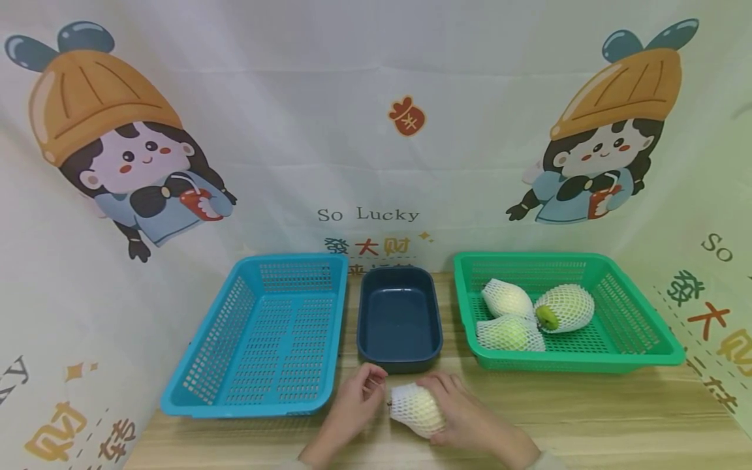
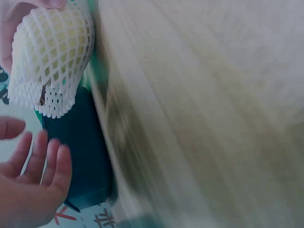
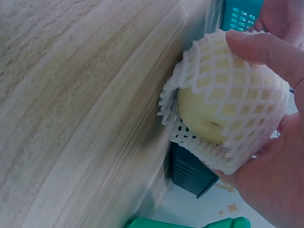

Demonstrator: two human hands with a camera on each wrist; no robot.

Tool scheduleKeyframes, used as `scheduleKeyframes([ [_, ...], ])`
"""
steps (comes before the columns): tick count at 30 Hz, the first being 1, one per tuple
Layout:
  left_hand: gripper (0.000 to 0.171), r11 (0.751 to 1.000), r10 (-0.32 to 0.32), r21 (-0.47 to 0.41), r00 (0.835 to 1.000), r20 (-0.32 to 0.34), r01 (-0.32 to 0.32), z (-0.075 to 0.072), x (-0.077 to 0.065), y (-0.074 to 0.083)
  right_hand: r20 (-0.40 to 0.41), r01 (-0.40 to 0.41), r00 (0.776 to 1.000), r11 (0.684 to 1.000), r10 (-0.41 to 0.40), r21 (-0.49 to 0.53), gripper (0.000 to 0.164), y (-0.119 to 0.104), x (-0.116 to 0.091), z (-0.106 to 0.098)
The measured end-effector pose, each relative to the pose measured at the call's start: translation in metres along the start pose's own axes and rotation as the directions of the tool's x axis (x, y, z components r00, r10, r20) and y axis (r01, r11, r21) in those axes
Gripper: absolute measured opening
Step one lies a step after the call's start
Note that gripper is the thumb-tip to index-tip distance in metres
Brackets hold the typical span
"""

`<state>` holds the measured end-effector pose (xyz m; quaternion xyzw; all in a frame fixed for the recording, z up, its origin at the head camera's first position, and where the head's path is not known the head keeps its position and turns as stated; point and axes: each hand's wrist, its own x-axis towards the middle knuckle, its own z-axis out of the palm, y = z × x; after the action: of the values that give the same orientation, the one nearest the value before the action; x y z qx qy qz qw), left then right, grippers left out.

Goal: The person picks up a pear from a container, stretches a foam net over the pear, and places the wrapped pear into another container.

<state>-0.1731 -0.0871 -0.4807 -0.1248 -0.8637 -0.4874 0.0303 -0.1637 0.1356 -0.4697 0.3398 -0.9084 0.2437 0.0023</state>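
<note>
My right hand (image 1: pixel 465 412) grips a pale yellow pear (image 1: pixel 418 411) in a white foam net, close over the table in front of the dark blue bin. Its thumb and fingers curl round the sides of the fruit; in the right wrist view the blossom end of the pear (image 3: pixel 204 111) shows through the net. From the left wrist view, a short brown stem (image 2: pixel 42 94) sticks out at the other end. My left hand (image 1: pixel 357 398) is beside that stem end, holding nothing, its fingers (image 2: pixel 35 159) loosely bent and apart from the net.
A blue plastic basket (image 1: pixel 339 352) stands on the left of the wooden table (image 1: pixel 305 447). Behind my hands is the dark blue bin (image 1: pixel 399 363). A green basket (image 1: pixel 576 359) on the right contains three net-wrapped fruits (image 1: pixel 566 308), one showing green skin. A printed cloth (image 1: pixel 376 143) hangs behind.
</note>
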Motion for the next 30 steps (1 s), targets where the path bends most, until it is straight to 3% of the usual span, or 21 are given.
scheduleKeyframes([
  [3, 0.015, 0.98, 0.087, 0.185, 0.991, -0.103, -0.066, 0.005, 0.005, 0.005, 0.004, -0.013, 1.0, 1.0, 0.013, 0.017, 0.077, 0.001, -0.001, -0.001],
  [6, 0.016, 0.93, 0.172, 0.352, 0.972, -0.16, -0.107, 0.008, 0.01, 0.008, 0.019, -0.023, 1.0, 0.999, 0.022, 0.03, 0.077, 0.003, -0.002, -0.002],
  [13, 0.018, 0.799, 0.315, 0.568, 0.942, -0.114, -0.198, 0.011, 0.025, 0.004, 0.038, -0.025, 0.999, 0.999, 0.023, 0.038, 0.076, 0.005, -0.004, -0.004],
  [19, 0.015, 0.711, 0.414, 0.654, 0.906, -0.094, -0.257, 0.012, 0.032, 0.002, 0.016, 0.002, 1.0, 1.0, -0.002, 0.023, 0.076, 0.005, -0.005, -0.006],
  [22, 0.014, 0.694, 0.427, 0.67, 0.9, -0.088, -0.264, 0.013, 0.035, 0.001, -0.002, 0.01, 1.0, 1.0, -0.01, 0.015, 0.077, 0.005, -0.006, -0.008],
  [30, 0.01, 0.681, 0.395, 0.689, 0.916, -0.061, -0.248, 0.013, 0.039, 0.002, -0.059, 0.015, 0.998, 1.0, -0.014, 0.01, 0.075, 0.003, -0.006, -0.027],
])
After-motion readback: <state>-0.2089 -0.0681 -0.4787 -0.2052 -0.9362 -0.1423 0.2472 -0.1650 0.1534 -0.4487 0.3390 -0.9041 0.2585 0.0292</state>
